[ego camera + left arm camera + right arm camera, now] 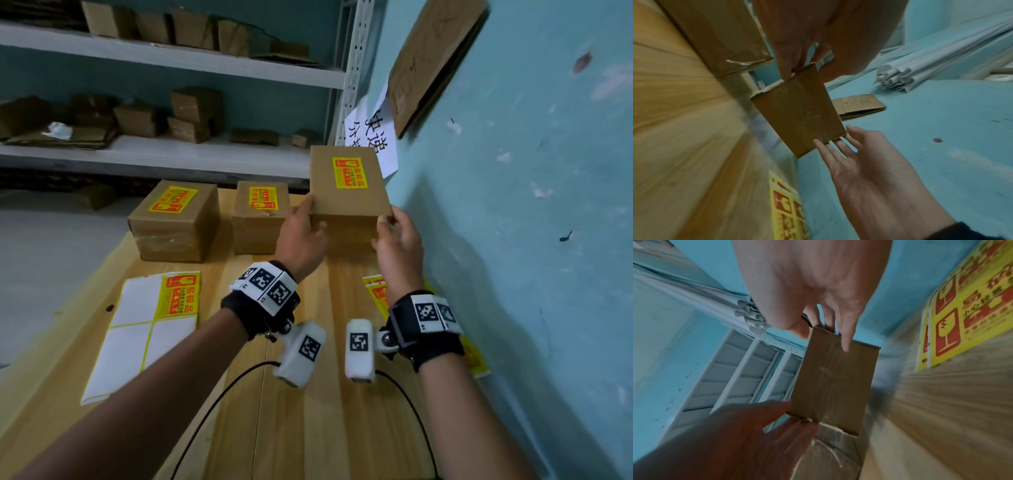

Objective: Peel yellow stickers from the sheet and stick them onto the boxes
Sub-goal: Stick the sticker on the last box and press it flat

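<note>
I hold a flat cardboard box [346, 192] [799, 116] [832, 379] in the air over the far right of the wooden table [308, 428]. A yellow sticker [349, 172] sits on its top. My left hand [301, 236] [807, 32] pinches the near left corner. My right hand [399, 240] [812, 280] grips the near right corner, thumb on top, fingers beneath. Two more stickered boxes [174, 219] [260, 219] stand on the table. A sticker sheet [137, 339] lies at the left with one yellow sticker [180, 294] on it. Another yellow sheet [375, 291] [970, 309] lies under my right wrist.
White shelves [171, 154] with several cardboard boxes stand behind the table. A blue wall [513, 240] runs close along the table's right edge, with a paper sign [373, 133] and a cardboard piece [435, 58] on it. Black cables [219, 401] cross the near table.
</note>
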`<state>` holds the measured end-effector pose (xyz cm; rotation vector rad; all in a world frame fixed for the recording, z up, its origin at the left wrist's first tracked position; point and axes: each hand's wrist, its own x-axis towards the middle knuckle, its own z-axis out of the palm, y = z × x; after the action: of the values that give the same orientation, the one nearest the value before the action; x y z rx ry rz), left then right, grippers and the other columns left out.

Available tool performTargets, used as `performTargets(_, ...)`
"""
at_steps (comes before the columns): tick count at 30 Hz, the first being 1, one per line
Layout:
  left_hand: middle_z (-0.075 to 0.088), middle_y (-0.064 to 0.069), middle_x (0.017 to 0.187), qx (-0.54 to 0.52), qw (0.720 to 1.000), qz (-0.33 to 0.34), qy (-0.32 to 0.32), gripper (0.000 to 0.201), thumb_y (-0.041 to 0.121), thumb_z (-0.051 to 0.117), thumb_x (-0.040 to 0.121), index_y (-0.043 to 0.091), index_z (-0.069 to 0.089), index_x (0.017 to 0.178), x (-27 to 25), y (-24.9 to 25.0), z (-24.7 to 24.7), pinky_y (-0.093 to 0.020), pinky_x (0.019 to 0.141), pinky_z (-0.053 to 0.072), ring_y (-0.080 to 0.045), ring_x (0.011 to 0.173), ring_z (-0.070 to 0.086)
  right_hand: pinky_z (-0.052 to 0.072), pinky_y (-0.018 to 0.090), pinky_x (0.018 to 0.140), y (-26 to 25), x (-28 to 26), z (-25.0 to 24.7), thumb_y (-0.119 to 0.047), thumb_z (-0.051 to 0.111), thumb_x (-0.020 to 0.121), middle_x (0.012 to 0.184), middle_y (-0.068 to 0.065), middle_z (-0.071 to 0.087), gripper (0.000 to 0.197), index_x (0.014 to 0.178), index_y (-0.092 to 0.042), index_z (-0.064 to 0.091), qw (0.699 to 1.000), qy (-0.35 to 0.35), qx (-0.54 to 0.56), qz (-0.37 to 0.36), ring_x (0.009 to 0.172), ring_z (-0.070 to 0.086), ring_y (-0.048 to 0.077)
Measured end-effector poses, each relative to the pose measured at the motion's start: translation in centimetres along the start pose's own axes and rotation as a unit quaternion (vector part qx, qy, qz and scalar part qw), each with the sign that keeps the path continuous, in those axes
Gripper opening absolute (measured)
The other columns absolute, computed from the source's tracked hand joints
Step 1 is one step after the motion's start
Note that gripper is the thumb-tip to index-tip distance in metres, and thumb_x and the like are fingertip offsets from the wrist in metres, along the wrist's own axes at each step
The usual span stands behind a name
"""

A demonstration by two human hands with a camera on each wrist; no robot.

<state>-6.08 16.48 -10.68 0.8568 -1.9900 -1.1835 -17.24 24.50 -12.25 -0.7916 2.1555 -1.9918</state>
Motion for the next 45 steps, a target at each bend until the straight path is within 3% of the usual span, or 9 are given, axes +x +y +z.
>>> performTargets(4,0.052,-0.015,0.136,0.051,0.998,-0.029,-0.038,0.053,0.005,0.045,0.095,0.014,0.033,0.146,0.3,-1.6,0.6,-0.04,0.102,0.045,-0.033,0.122,0.052,0.043,0.047,0.108,1.6,0.2,0.3,-0.032,0.049,0.094,0.133,0.003,0.06,0.044,0.137,-0.024,0.051,0.993,-0.085,-0.061,0.056,0.128,0.054,0.03)
performTargets(15,0.057,-0.013,0.125,0.113,0.992,-0.014,-0.054,0.053,0.002,0.046,0.092,0.01,0.035,0.143,0.8,-1.6,0.3,-0.033,0.09,0.046,-0.03,0.114,0.055,0.042,0.03,0.084,2.7,0.5,-0.4,-0.013,0.047,0.097,0.116,0.003,0.067,0.029,0.124,-0.017,0.058,0.986,-0.119,-0.107,0.046,0.104,0.06,0.023)
performTargets(21,0.045,-0.018,0.137,0.2,0.975,-0.004,-0.093,0.052,0.013,0.05,0.093,0.01,0.038,0.143,1.1,-1.1,-1.4,-0.043,0.107,0.042,-0.036,0.125,0.047,0.04,0.045,0.111,2.9,0.5,-0.5,-0.025,0.053,0.097,0.137,-0.001,0.059,0.042,0.138,-0.023,0.049,0.982,-0.163,-0.082,0.055,0.129,0.053,0.022)
performTargets(25,0.035,-0.015,0.146,0.233,0.972,0.022,0.003,0.059,0.023,0.058,0.093,0.016,0.035,0.146,1.3,-1.0,-5.8,-0.037,0.104,0.037,-0.03,0.133,0.037,0.032,0.043,0.117,2.3,0.7,-0.4,-0.044,0.056,0.095,0.156,0.004,0.039,0.067,0.151,-0.018,0.032,0.986,-0.141,-0.07,0.06,0.143,0.038,0.019)
performTargets(28,0.033,-0.016,0.148,0.242,0.967,-0.011,0.082,0.059,0.024,0.061,0.092,0.018,0.036,0.146,2.4,-2.1,-12.3,-0.039,0.107,0.034,-0.032,0.136,0.035,0.036,0.042,0.114,1.9,1.2,-0.2,-0.065,0.055,0.081,0.148,-0.002,0.049,0.08,0.148,-0.025,0.037,0.988,-0.119,-0.07,0.062,0.137,0.045,0.017)
performTargets(35,0.044,-0.021,0.145,0.162,0.954,-0.216,0.133,0.055,0.023,0.06,0.094,0.003,0.041,0.142,3.7,-7.0,-21.8,-0.039,0.103,0.04,-0.034,0.128,0.047,0.037,0.038,0.112,0.5,3.9,-0.4,-0.043,0.056,0.097,0.132,-0.005,0.053,0.053,0.142,-0.015,0.048,0.979,-0.126,-0.133,0.083,0.124,0.05,0.017)
performTargets(39,0.06,-0.017,0.122,0.057,0.955,-0.275,0.101,0.019,0.026,0.058,0.095,0.008,0.063,0.099,4.3,-9.2,-21.4,-0.038,0.088,0.047,-0.023,0.099,0.053,0.047,0.041,0.102,0.5,3.9,0.5,-0.038,0.055,0.098,0.128,0.004,0.063,0.035,0.129,-0.022,0.06,0.974,-0.162,-0.107,0.114,0.12,0.058,0.024)
performTargets(42,0.057,-0.011,0.109,0.035,0.961,-0.262,0.078,0.036,0.024,0.06,0.094,0.002,0.059,0.123,5.4,-9.4,-19.4,-0.034,0.078,0.05,-0.022,0.094,0.053,0.047,0.037,0.098,0.3,3.9,1.2,-0.036,0.058,0.098,0.126,0.003,0.064,0.03,0.124,-0.023,0.062,0.974,-0.161,-0.086,0.132,0.118,0.058,0.023)
performTargets(45,0.06,-0.017,0.12,0.052,0.967,-0.237,0.071,0.043,0.024,0.058,0.094,-0.002,0.056,0.128,6.2,-9.2,-17.4,-0.041,0.09,0.051,-0.029,0.1,0.058,0.05,0.043,0.1,0.4,4.1,2.0,-0.041,0.057,0.096,0.115,0.005,0.069,0.016,0.093,-0.027,0.065,0.973,-0.162,-0.127,0.107,0.111,0.063,0.026)
